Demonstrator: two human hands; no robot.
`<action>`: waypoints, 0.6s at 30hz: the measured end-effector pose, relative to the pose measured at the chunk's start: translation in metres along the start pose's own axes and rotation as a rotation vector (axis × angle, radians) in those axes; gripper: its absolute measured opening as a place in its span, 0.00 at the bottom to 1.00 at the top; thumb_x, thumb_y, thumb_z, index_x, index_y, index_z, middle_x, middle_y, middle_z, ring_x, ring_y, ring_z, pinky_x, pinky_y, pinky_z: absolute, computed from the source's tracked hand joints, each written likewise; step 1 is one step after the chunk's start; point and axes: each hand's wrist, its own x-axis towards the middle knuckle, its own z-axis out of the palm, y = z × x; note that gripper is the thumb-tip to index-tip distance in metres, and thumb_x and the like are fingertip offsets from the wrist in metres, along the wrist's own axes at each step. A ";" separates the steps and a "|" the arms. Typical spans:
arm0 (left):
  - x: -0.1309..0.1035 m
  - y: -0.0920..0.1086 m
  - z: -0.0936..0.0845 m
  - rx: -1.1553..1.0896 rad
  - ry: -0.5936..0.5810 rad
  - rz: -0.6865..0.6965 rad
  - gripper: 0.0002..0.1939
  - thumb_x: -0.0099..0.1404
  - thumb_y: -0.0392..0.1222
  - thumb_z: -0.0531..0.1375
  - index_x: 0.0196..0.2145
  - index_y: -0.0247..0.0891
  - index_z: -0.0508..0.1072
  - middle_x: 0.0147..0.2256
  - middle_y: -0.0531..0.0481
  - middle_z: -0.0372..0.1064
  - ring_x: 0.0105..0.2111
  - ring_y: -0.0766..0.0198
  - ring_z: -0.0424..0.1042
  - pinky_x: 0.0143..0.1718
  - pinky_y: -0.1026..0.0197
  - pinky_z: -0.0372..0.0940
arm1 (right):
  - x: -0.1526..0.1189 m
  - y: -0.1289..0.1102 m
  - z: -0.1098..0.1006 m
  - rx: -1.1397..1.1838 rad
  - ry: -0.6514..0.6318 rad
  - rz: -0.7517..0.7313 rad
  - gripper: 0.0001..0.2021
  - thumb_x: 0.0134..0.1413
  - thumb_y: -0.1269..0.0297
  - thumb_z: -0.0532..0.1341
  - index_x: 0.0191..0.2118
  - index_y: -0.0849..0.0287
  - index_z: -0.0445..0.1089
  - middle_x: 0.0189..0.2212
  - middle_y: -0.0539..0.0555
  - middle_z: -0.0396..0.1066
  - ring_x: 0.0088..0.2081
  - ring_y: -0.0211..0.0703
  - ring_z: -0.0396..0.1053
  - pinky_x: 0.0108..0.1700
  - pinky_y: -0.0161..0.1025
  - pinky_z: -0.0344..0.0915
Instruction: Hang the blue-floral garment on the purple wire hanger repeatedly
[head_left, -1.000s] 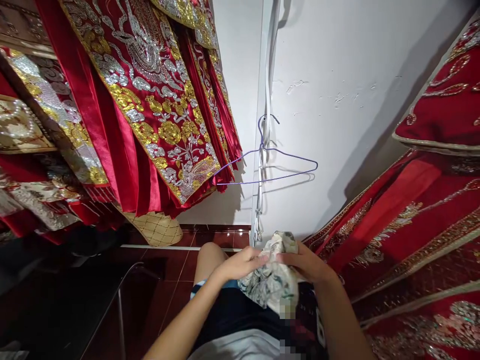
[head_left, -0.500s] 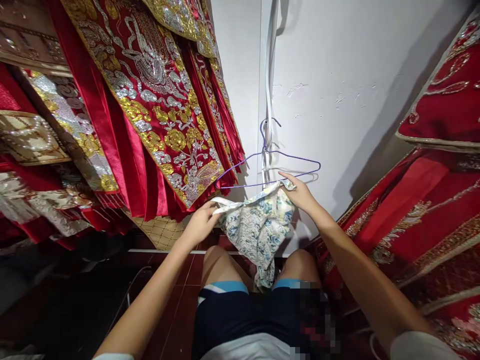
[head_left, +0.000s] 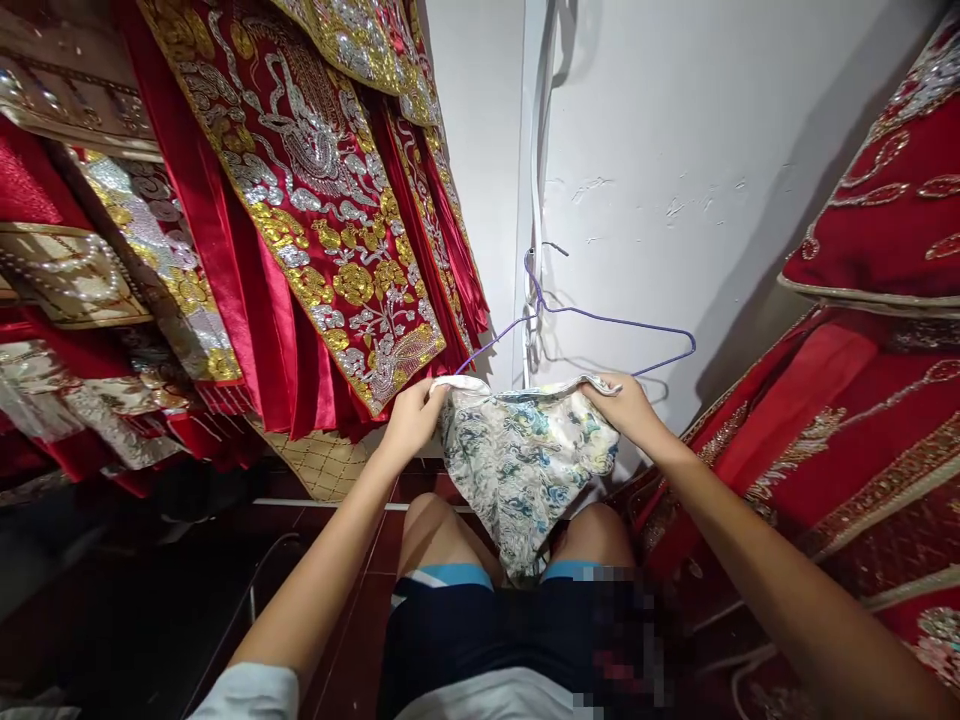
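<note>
A white garment with blue and yellow flowers [head_left: 525, 460] hangs spread between my hands, its top edge pulled nearly straight and its lower end narrowing above my knees. My left hand [head_left: 414, 422] pinches one end of that edge, thumb on top. At the opposite end, my right hand [head_left: 624, 405] grips the edge where it is folded over. Just behind and above the garment hangs a purple wire hanger [head_left: 615, 318], its lower bar mostly hidden by the cloth. Whether cloth and hanger touch, I cannot tell.
Red gowns with gold and silver embroidery [head_left: 337, 240] hang at the left. More red beaded garments [head_left: 885, 230] hang close by my right arm. A white cable [head_left: 535, 170] runs down the scuffed white wall [head_left: 675, 130]. Dark red tiles [head_left: 352, 640] cover the floor.
My hands have moved apart, and the garment's top edge has gone from slack and slanted to stretched and nearly level. The hanger has swung, its right end shifting further right.
</note>
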 end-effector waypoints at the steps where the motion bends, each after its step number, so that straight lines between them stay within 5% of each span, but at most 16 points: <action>1: 0.005 0.009 0.000 -0.015 0.042 0.034 0.18 0.69 0.51 0.50 0.29 0.36 0.67 0.26 0.52 0.64 0.29 0.63 0.61 0.32 0.62 0.55 | -0.002 -0.003 0.001 0.017 -0.011 0.006 0.16 0.52 0.57 0.59 0.20 0.56 0.54 0.18 0.45 0.51 0.24 0.35 0.49 0.27 0.36 0.46; 4: 0.023 0.035 -0.002 -0.121 0.086 0.164 0.13 0.67 0.47 0.54 0.29 0.37 0.66 0.26 0.53 0.62 0.29 0.65 0.60 0.31 0.63 0.54 | -0.007 -0.007 0.006 0.066 -0.017 0.046 0.17 0.51 0.57 0.60 0.20 0.55 0.53 0.18 0.45 0.50 0.23 0.35 0.48 0.26 0.36 0.46; 6: 0.037 0.047 -0.007 -0.293 -0.025 0.200 0.11 0.64 0.47 0.59 0.29 0.37 0.66 0.26 0.54 0.62 0.27 0.66 0.60 0.29 0.65 0.54 | -0.008 -0.008 0.008 0.098 0.000 0.084 0.17 0.51 0.55 0.60 0.20 0.55 0.55 0.17 0.45 0.52 0.23 0.36 0.50 0.26 0.36 0.49; 9: 0.054 0.050 -0.016 -0.606 -0.292 0.100 0.15 0.57 0.47 0.66 0.26 0.36 0.66 0.22 0.55 0.63 0.21 0.69 0.60 0.22 0.67 0.52 | -0.008 -0.006 0.007 0.139 -0.007 0.063 0.14 0.53 0.53 0.60 0.24 0.57 0.64 0.21 0.49 0.63 0.26 0.41 0.61 0.31 0.38 0.59; 12: 0.061 0.040 -0.019 -0.853 -0.353 -0.004 0.17 0.53 0.47 0.69 0.24 0.36 0.65 0.20 0.55 0.64 0.17 0.71 0.60 0.19 0.68 0.50 | -0.005 -0.002 -0.001 0.080 0.090 -0.022 0.14 0.53 0.54 0.62 0.39 0.58 0.73 0.38 0.56 0.75 0.39 0.49 0.70 0.43 0.43 0.66; 15: 0.061 0.031 -0.015 -1.016 -0.337 -0.062 0.18 0.51 0.45 0.71 0.23 0.36 0.65 0.20 0.56 0.65 0.17 0.71 0.61 0.19 0.69 0.53 | 0.007 0.009 -0.014 -0.034 0.271 0.029 0.35 0.48 0.55 0.66 0.62 0.60 0.62 0.48 0.63 0.74 0.44 0.53 0.72 0.49 0.48 0.66; 18: 0.059 0.029 -0.012 -1.101 -0.364 -0.095 0.17 0.50 0.42 0.71 0.24 0.36 0.65 0.20 0.56 0.65 0.18 0.71 0.62 0.20 0.69 0.55 | 0.029 0.021 -0.027 -0.054 0.277 0.107 0.51 0.40 0.54 0.72 0.68 0.67 0.52 0.47 0.65 0.74 0.46 0.54 0.72 0.50 0.48 0.67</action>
